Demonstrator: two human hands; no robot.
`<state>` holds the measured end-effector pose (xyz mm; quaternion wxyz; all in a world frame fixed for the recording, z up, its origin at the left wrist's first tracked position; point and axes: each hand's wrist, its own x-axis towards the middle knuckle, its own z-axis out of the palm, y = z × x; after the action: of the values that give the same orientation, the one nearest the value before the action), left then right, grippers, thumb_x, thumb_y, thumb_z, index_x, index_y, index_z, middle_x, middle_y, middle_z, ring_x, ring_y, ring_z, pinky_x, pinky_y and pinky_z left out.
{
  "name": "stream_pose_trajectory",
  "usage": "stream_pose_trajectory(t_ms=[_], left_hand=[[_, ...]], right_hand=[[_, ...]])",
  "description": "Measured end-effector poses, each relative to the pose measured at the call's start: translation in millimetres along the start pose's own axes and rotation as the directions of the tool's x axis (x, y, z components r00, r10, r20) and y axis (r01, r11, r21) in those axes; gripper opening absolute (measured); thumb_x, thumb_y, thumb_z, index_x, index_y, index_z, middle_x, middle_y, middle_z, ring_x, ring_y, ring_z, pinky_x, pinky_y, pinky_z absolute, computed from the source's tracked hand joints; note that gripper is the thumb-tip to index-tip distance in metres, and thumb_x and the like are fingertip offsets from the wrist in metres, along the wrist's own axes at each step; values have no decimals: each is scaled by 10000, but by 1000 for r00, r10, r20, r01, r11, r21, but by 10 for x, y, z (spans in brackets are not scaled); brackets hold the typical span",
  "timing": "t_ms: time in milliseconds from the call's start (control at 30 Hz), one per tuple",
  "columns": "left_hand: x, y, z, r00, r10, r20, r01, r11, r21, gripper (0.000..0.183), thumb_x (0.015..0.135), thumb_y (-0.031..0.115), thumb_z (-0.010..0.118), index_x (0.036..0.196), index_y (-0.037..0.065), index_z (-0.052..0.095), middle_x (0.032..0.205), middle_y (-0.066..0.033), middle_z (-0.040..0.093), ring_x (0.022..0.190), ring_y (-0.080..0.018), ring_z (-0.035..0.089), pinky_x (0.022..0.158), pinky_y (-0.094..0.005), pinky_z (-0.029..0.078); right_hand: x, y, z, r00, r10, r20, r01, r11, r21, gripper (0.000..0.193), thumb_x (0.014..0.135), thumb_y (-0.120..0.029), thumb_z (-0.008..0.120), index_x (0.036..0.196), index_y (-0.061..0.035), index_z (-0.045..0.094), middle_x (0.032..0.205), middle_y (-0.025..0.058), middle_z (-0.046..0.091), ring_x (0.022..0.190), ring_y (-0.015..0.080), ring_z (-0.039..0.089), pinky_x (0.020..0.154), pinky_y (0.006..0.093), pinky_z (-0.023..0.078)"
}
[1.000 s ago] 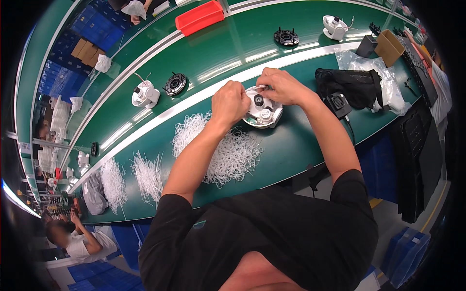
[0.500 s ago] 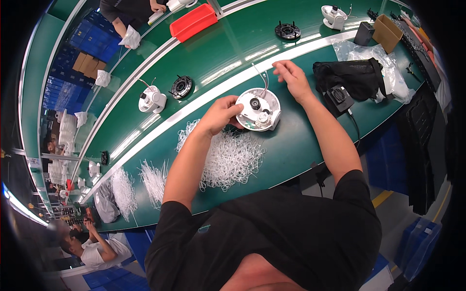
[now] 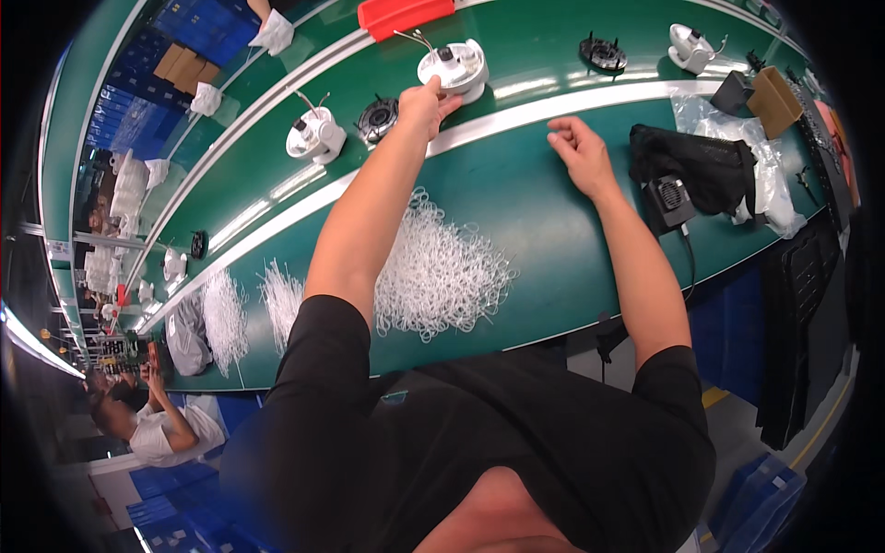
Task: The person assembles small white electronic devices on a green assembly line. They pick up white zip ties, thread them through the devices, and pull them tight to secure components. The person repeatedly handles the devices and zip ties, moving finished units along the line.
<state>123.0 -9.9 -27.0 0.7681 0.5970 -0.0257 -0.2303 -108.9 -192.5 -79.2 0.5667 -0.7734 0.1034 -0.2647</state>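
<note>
My left hand (image 3: 424, 100) is stretched far forward over the green belt (image 3: 553, 37). Its fingertips close on the near rim of a white round housing (image 3: 454, 64) with thin wires sticking up from it. The housing stands on the belt beyond the pale strip (image 3: 516, 111) that edges it. My right hand (image 3: 579, 149) lies on the green worktable (image 3: 553, 230), fingers loosely apart and holding nothing. A heap of white plastic loops (image 3: 442, 267) lies on the table beside my left forearm.
On the belt are another white housing (image 3: 313, 136), a black round part (image 3: 376, 118), a second black part (image 3: 604, 53), a white unit (image 3: 691, 46) and a red tray (image 3: 404, 14). At right lie a black bag (image 3: 701, 161), a small black box (image 3: 668, 203) and clear plastic (image 3: 742, 124). A person (image 3: 157, 424) sits at lower left.
The white housing has gone from the table in front of me out onto the belt, carried by my left hand. My right hand has let go of it and rests on the table.
</note>
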Motion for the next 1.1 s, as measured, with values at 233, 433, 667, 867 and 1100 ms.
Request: stream_pose_trajectory(t_ms=[233, 433, 667, 867, 1100], left_hand=[[-1219, 37, -322, 893, -118, 434, -345, 437, 831, 190, 849, 193, 762, 807, 45, 650, 721, 3, 631, 618, -104, 567, 572, -262, 455], [-1848, -173, -302, 789, -147, 596, -588, 98, 803, 176, 777, 117, 768, 887, 35, 658, 830, -115, 687, 781, -279, 668, 697, -391, 517], [-1829, -247, -173, 772, -226, 594, -612, -11, 791, 176, 794, 103, 731, 939, 43, 650, 904, -133, 694, 861, -347, 664, 731, -445, 513], [-1817, -310, -243, 764, -148, 627, -629, 45, 776, 196, 826, 89, 703, 1002, 29, 642, 961, -145, 687, 876, -339, 665, 753, -436, 516], [-1814, -231, -278, 797, -124, 591, -580, 111, 807, 194, 820, 111, 720, 986, 32, 658, 914, -135, 675, 861, -314, 660, 753, -402, 514]], right_hand=[[-16, 73, -21, 999, 28, 28, -28, 1000, -4, 230, 911, -174, 671, 1077, -15, 663, 839, 36, 663, 737, 95, 595, 695, 254, 491], [-5, 40, 14, 998, 14, 63, -10, 997, -76, 208, 917, -187, 661, 1049, -28, 678, 858, 41, 682, 742, 114, 612, 718, 266, 505], [-12, 19, -1, 996, 20, 83, -10, 992, -125, 194, 916, -186, 663, 1029, -30, 681, 851, 38, 684, 742, 115, 614, 727, 270, 508], [-17, 6, 2, 996, 32, 80, -23, 993, -120, 189, 917, -183, 661, 1026, -30, 680, 854, 40, 685, 745, 118, 615, 728, 275, 509], [-26, 5, -14, 994, 46, 98, -35, 992, -120, 194, 917, -183, 662, 1033, -29, 680, 859, 37, 685, 750, 114, 610, 725, 275, 504]])
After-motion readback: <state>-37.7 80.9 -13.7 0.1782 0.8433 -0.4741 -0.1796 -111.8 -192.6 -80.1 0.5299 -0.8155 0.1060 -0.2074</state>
